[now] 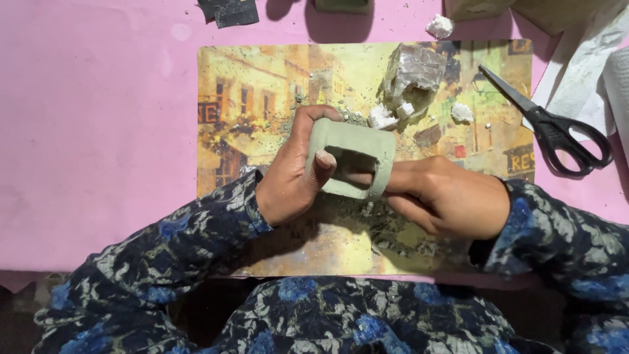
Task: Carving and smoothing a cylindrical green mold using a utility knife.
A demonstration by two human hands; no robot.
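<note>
Left hand [288, 183] clamped on green clay frame [350, 159]; right hand [445, 196] has fingers pushed inside it.
Frame held above picture mat [262, 85], scissors [557, 128] well apart. Risk: thin walls may crack under squeezing.

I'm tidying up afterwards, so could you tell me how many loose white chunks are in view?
4: one on the pink table, two beside the foil-wrapped block, one right of it. Others may be hidden.

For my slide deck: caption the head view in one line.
Both hands, left hand and right hand, hold a hollow green clay block above a crumb-strewn picture mat.
</note>
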